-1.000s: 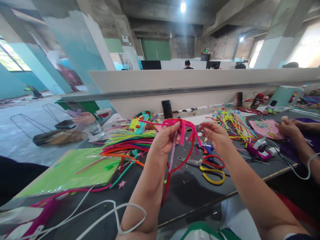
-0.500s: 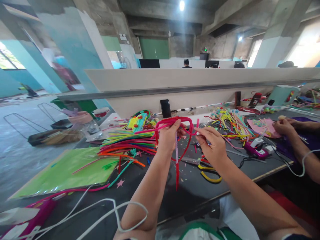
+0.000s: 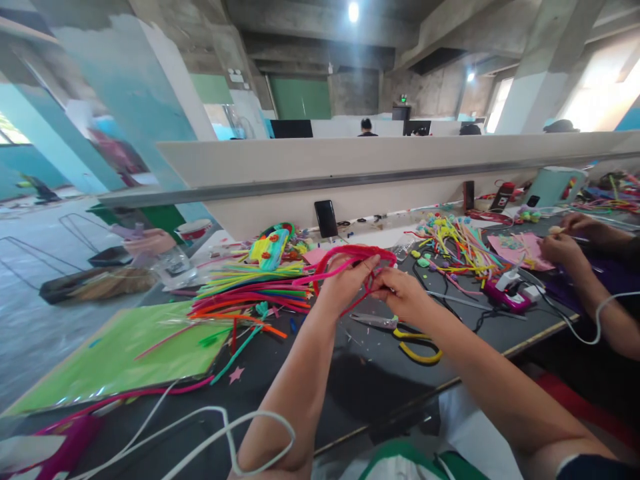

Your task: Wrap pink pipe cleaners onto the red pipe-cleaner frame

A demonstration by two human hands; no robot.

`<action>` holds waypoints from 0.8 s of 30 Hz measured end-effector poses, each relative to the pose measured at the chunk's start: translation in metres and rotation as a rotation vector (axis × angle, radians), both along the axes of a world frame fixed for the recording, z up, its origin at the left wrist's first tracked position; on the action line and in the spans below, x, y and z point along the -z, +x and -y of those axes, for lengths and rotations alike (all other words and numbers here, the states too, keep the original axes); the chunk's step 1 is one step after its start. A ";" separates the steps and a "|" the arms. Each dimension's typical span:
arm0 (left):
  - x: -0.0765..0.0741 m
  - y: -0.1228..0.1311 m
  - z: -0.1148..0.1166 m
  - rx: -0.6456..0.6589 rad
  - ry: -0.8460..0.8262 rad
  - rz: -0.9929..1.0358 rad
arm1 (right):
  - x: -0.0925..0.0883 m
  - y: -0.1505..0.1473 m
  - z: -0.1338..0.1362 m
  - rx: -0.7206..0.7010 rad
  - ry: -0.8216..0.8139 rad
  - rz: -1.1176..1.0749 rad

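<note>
Pipe cleaner loop (image 3: 357, 253), red and pink, is held just above the dark worktop (image 3: 370, 380), near its middle, between both hands. The left hand (image 3: 345, 287) is closed around the loop's lower strands. The right hand (image 3: 403, 293) meets it from the right, fingertips pinching the same strands, so the two hands touch. On the worktop just beneath them lie scissors (image 3: 415, 343) with yellow handles. To the left, a spread bundle of coloured stems (image 3: 255, 290) lies beside a green sheet (image 3: 130, 353). A black phone (image 3: 326, 218) leans against the far partition. At the far right another person's hands (image 3: 563, 250) work beside a pink sheet (image 3: 520, 250). A white cable (image 3: 225, 427) loops over the near left forearm.
</note>
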State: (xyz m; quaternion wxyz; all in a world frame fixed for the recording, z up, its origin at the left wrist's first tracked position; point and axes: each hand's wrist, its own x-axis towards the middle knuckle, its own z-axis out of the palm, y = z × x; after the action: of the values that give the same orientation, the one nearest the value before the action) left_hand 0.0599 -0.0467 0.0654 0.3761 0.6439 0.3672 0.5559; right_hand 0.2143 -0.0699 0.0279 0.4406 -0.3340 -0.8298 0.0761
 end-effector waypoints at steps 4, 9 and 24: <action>-0.001 0.000 0.004 0.038 -0.077 0.043 | 0.006 -0.001 -0.006 0.222 0.015 -0.307; 0.006 0.005 0.003 0.135 -0.196 0.115 | 0.016 -0.002 -0.017 0.387 0.048 -0.540; 0.014 -0.011 -0.023 0.512 -0.557 0.263 | -0.014 0.032 -0.015 -0.520 -0.872 -0.643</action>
State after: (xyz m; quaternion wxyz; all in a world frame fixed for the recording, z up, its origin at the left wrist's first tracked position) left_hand 0.0492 -0.0236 0.0510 0.7065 0.5114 0.2800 0.4011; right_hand 0.2459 -0.0552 0.0421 0.4590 -0.2303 -0.6017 0.6118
